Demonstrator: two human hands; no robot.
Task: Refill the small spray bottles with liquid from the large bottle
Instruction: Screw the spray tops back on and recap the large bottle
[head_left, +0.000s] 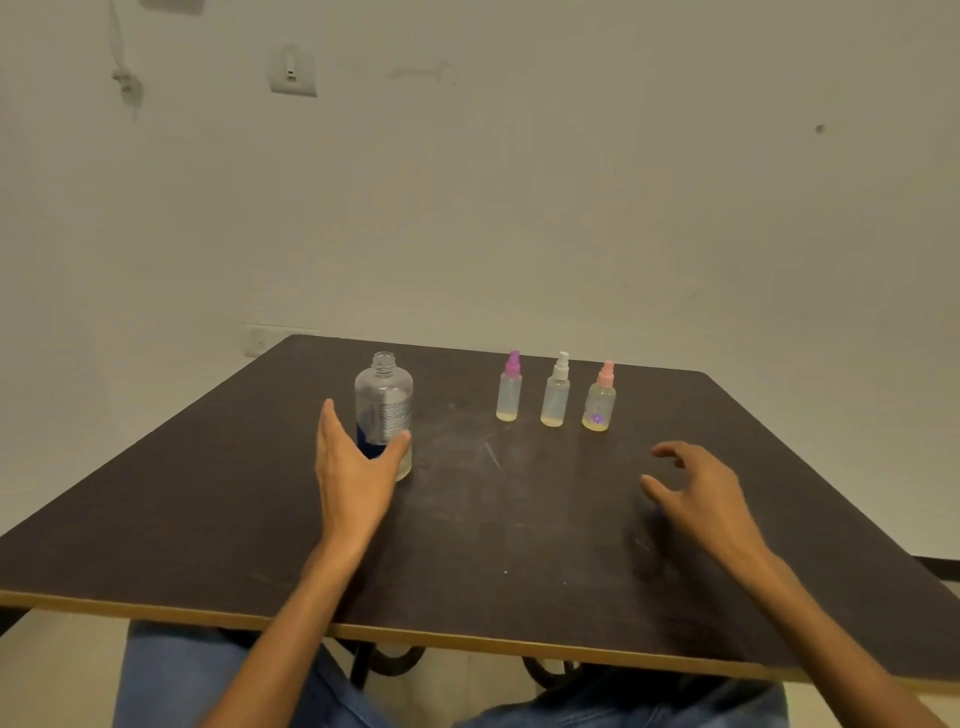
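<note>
Bottles are the whole business: one large bottle (383, 410) left of centre in the frame, and three small spray bottles in a row to its right — a purple-capped one (509, 387), a white-capped one (555, 391) and a pink-capped one (600, 397). All four stand upright on the dark table (208, 499), well apart from the near edge.

The large bottle's neck is uncapped, so it looks ready to pour, though it seems nearly empty, with only a shallow layer at the bottom. Each sprayer shows just a little yellowish liquid at its base and has its spray top on; those tops would have to come off before any refill.

The left hand (353, 467) sits at the foot of the large bottle, fingers straight, thumb spread and touching the bottle's lower right side — a cupped, released pose, not a closed grasp; it reads as either about to take hold or letting go, and I cannot tell which. The right hand (696, 488) hovers over the table at lower right of the row, fingers loosely curled, holding nothing, near the pink sprayer but clear of it — probably placed to reach for a sprayer.
</note>
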